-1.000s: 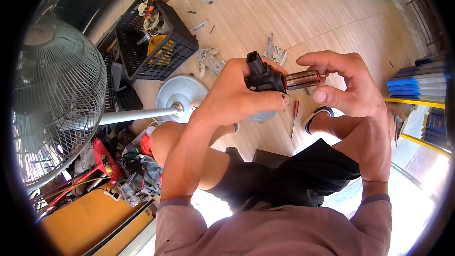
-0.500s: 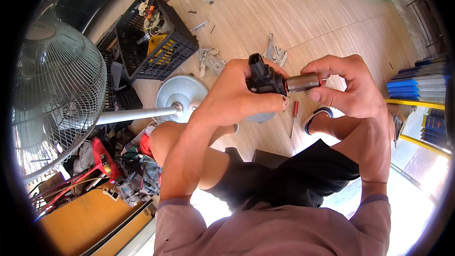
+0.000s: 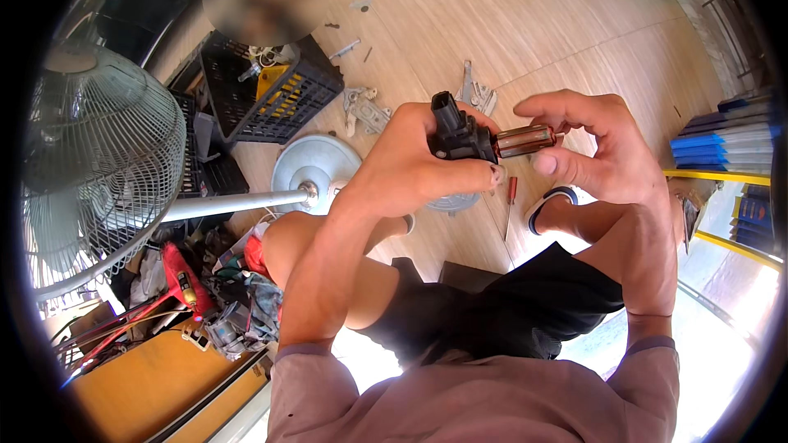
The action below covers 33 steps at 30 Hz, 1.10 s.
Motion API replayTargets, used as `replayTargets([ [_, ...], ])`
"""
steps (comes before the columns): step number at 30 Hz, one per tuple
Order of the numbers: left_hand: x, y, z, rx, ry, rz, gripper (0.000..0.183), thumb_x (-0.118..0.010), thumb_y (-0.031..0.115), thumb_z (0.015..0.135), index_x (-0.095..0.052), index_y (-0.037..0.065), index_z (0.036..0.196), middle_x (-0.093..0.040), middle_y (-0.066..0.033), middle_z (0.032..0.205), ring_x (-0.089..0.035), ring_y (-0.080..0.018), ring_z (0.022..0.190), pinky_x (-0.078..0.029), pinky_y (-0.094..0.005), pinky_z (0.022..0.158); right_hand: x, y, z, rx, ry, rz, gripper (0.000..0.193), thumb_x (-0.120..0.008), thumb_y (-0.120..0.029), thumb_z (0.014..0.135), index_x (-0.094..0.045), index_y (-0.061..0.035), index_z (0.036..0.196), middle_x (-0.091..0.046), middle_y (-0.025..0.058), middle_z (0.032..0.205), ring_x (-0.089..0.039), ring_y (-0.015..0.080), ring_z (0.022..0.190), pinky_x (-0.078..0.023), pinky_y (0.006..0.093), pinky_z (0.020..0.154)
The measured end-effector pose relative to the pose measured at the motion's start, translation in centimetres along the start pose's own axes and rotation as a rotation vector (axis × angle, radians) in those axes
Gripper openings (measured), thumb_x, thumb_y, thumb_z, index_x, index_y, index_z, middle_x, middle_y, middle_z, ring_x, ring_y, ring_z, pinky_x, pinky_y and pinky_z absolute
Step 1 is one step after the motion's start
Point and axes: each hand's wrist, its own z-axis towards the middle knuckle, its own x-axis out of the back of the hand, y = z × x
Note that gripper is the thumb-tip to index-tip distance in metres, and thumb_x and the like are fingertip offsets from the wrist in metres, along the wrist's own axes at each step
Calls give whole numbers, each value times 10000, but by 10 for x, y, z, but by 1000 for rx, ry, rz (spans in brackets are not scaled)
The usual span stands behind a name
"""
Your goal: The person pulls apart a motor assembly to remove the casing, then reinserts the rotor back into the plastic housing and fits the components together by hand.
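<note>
In front of me, my left hand (image 3: pixel 410 148) is wrapped round a black plastic motor housing (image 3: pixel 464 141) with a connector socket pointing away. A ribbed armature (image 3: pixel 525 141), metal with copper-coloured stripes, sticks out of the housing to the right. My right hand (image 3: pixel 611 143) curves round the armature's free end, thumb and index finger apart on either side of it. No grip of those two fingers on the armature shows. The other right fingers are partly hidden behind it.
A red-handled screwdriver (image 3: pixel 512 193) and metal brackets (image 3: pixel 365 111) lie on the floor. Left are a black crate (image 3: pixel 283 98) and a standing fan (image 3: pixel 98 164), its round base (image 3: pixel 316 160) near my knee. Blue-covered booklets (image 3: pixel 714 152) fill a right-hand shelf. A blurred patch hides the crate's far corner.
My right index finger has lifted away from the armature's end. The armature, smooth-looking before, now shows distinct stripes. My left hand and the housing stay nearly in place.
</note>
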Motion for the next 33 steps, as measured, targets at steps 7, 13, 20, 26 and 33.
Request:
replayTargets([
  [7,1,-7,-1,49,-5,-14,429,-831,136,650,-688,-14,1025,-681,-32,865,-619,-110,795,-478,-254,740,3,-7,-2,-136,-69,36,307,-799,-138,818,-683,0,1066,-690,98,820,-655,179,723,-534,301,667],
  [13,0,-7,4,35,-2,-4,426,-826,130,656,-686,-12,1032,-685,-34,880,-624,-114,812,-483,-260,748,0,-8,-1,-119,4,32,289,-793,-116,808,-677,0,1046,-687,99,824,-631,173,731,-524,311,718],
  [20,8,-26,9,-105,-30,63,426,-842,192,675,-679,-3,1018,-682,-40,868,-620,-110,799,-499,-273,722,-6,-8,4,-197,3,49,240,-757,-75,824,-655,9,1024,-695,97,835,-639,145,766,-509,295,717],
  [26,-4,-29,24,-193,-38,-78,274,-796,186,657,-674,-17,794,-653,-40,710,-581,-103,671,-462,-290,593,-23,19,-14,-370,223,314,255,-625,-207,960,-596,12,1087,-652,73,765,-626,133,677,-494,266,610],
  [33,-2,-20,19,-142,33,-114,338,-717,297,758,-654,-35,781,-608,-46,684,-538,-117,653,-421,-315,565,-25,24,-1,-444,246,522,288,-582,-272,996,-597,-14,1122,-645,39,798,-601,89,640,-466,212,568],
])
